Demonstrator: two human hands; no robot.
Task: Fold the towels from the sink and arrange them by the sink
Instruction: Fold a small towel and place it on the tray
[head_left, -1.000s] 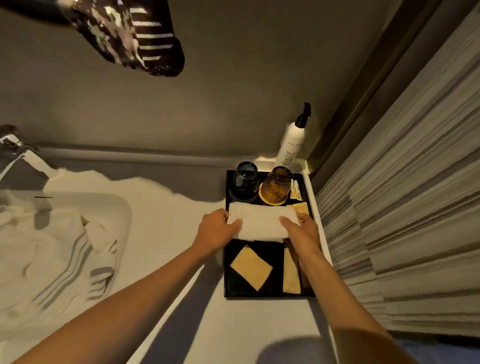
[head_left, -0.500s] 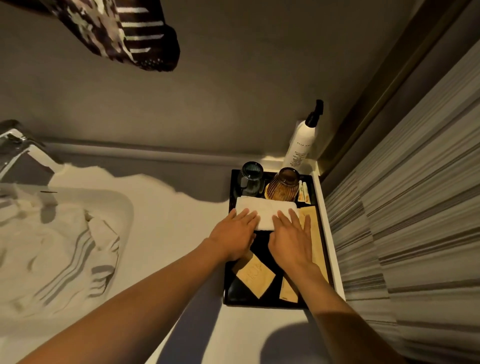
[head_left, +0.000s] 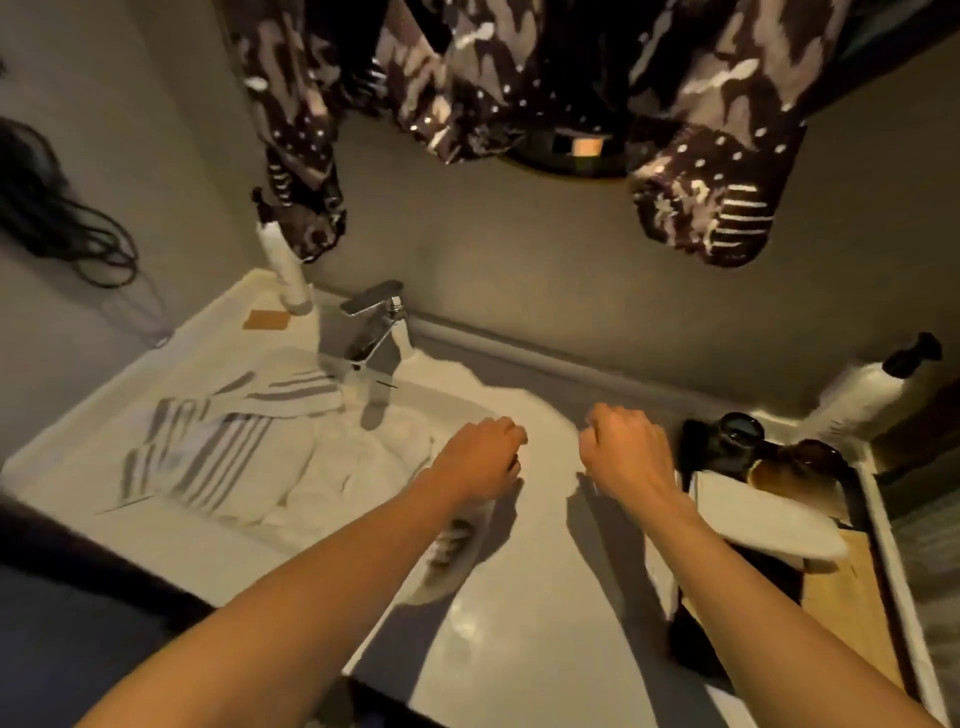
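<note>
The person's left hand (head_left: 480, 454) hangs over the right rim of the white rectangular basin (head_left: 78, 457), fingers curled loosely inward and gripping nothing that can be seen. The right hand (head_left: 626, 449) hovers just to its right over the bare white counter (head_left: 545, 623), likewise curled into a loose fist with no cloth in it; the two hands are near each other but apart. Left of the left hand, the basin holds a crumpled heap of white towels (head_left: 337, 478), and a white towel with grey stripes (head_left: 208, 447) lies spread across the far left part of the heap, under the chrome tap (head_left: 371, 322). To the right of the right hand, a folded plain white towel (head_left: 763, 514) rests on the black rectangular tray (head_left: 691, 639) beside the sink, near a dark glass tumbler (head_left: 737, 431) and an amber ribbed tumbler (head_left: 800, 465) at the tray's far end. Judging by this, one towel is already folded and set down, and the step in hand is fetching another from the basin. The next move calls for reaching left into the heap, pinching a single towel by an edge or corner so that it comes free of the others, and lifting it clear of the tap before spreading it on the open counter for folding. The tangled pile may drag a second towel along.
</note>
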